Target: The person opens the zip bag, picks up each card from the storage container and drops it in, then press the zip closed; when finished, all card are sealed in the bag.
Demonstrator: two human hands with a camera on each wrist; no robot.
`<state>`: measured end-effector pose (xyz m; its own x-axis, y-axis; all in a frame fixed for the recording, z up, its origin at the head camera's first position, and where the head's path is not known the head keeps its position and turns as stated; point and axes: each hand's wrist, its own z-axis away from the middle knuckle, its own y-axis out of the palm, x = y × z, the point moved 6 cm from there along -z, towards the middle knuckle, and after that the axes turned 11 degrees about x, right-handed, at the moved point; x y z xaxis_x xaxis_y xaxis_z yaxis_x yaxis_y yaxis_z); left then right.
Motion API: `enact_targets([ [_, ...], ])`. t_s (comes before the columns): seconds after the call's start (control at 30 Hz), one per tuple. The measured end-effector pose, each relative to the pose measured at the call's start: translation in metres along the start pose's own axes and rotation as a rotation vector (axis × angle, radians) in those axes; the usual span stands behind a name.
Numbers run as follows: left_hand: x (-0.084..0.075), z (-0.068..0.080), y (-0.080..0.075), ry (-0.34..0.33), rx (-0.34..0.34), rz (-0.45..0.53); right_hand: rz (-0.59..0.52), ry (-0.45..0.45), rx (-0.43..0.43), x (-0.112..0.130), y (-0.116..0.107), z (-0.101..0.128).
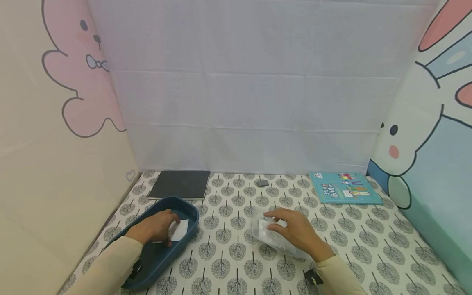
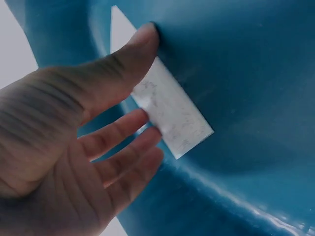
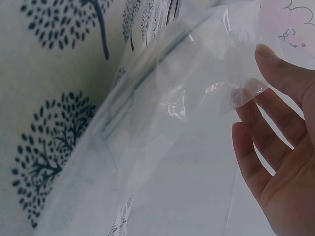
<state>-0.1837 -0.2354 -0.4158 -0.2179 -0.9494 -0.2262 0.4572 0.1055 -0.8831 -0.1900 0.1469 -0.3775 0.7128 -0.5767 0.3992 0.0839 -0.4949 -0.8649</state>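
In the head view my left hand reaches into a blue basin on the left. It holds a flat white packet by its edges, thumb on one side and fingers on the other, as the left wrist view shows. Right of centre, my right hand is at a clear plastic bag lying on the patterned cloth. Seen from the right wrist, the thumb and fingers pinch the bag's thin edge, with fingertips showing through the film. Whatever white lies under or in the bag is unclear.
A black flat panel lies at the back left, behind the basin. A small grey block sits at the back middle. At the back right lies a turquoise illustrated book. Curtain-like walls enclose the left, back and right sides.
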Motion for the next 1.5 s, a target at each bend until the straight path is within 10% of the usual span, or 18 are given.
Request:
enact_targets([
  [0.67,0.01,-0.009,0.001,-0.162,-0.011,-0.002,0.018,0.012,0.01,0.0,-0.001,0.006],
  [1.13,-0.02,0.004,-0.012,-0.021,-0.169,-0.202,0.008,0.018,0.002,0.002,-0.006,0.003],
  [1.5,-0.015,0.02,-0.04,-0.053,-0.217,-0.235,-0.004,0.102,0.063,-0.001,-0.001,0.005],
])
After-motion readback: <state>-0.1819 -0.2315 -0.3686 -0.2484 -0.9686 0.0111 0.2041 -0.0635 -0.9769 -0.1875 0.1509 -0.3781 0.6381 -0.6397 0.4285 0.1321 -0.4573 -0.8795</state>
